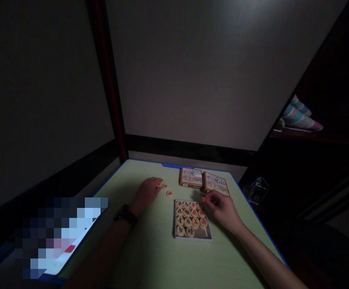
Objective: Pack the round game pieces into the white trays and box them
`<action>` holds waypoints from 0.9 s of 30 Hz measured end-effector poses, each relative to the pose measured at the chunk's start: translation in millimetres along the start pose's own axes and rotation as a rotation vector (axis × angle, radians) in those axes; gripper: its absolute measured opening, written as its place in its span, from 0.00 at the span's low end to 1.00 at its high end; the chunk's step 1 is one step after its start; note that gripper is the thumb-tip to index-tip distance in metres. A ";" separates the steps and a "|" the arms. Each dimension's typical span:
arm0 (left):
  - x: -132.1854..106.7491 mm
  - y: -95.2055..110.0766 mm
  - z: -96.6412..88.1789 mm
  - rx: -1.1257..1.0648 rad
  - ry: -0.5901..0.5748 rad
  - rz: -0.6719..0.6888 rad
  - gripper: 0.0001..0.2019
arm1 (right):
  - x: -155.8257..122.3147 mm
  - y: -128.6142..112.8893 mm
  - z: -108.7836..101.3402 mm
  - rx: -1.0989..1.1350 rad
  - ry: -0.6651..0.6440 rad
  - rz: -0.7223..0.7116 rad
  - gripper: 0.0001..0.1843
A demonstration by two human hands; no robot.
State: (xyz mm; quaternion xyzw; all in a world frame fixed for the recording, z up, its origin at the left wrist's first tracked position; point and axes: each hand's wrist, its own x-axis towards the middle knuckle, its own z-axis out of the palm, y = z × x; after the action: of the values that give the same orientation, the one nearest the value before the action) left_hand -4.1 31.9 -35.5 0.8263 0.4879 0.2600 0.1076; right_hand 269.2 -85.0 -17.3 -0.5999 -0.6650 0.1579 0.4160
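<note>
My left hand [149, 192], with a dark watch on its wrist, is over the table with its fingertips closed round a Chinese chess piece [159, 184] with red lettering. Two more red-lettered pieces, one [165, 186] close to the fingers and one [169, 193] a little nearer me, lie beside it. My right hand [222, 208] is pinched just above the far right corner of a shallow open box [192, 239]. What is between its fingertips, if anything, I cannot make out. Rows of black- and red-lettered pieces fill most of the box; its near right corner shows bare bottom.
Two printed cardboard boxes [191, 178] [216, 183] lie at the back of the pale green, blue-edged table [150, 253]. A pixelated bright patch [72, 237] covers the left edge. Walls stand behind and left; a shelf with striped cloth [301, 114] is at right.
</note>
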 end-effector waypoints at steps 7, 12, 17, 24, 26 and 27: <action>-0.7 4.5 -5.5 -0.113 0.111 -0.067 0.12 | -0.7 -4.7 -1.8 -0.029 0.011 -0.040 0.15; -2.9 30.6 -1.5 -0.675 0.054 -0.153 0.14 | -7.8 -14.0 1.0 -0.103 0.017 -0.241 0.10; -18.2 70.2 8.3 -1.098 -0.230 -0.116 0.22 | -19.3 -21.7 12.4 -0.189 -0.036 -0.519 0.16; -28.6 85.2 14.0 -1.203 -0.370 -0.147 0.24 | -24.1 -26.5 10.6 -0.319 0.094 -0.759 0.13; -28.4 84.5 13.2 -1.226 -0.369 -0.148 0.24 | -24.9 -27.1 9.6 -0.291 0.110 -0.782 0.13; -28.2 84.1 12.6 -1.238 -0.370 -0.150 0.24 | -25.4 -26.7 9.7 -0.275 0.113 -0.780 0.13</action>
State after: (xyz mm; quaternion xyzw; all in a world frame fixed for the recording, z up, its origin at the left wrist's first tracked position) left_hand 54.8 -33.5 -19.0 0.6063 0.2775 0.3384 0.6640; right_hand 242.5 -112.0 -13.5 -0.3607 -0.8334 -0.1352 0.3964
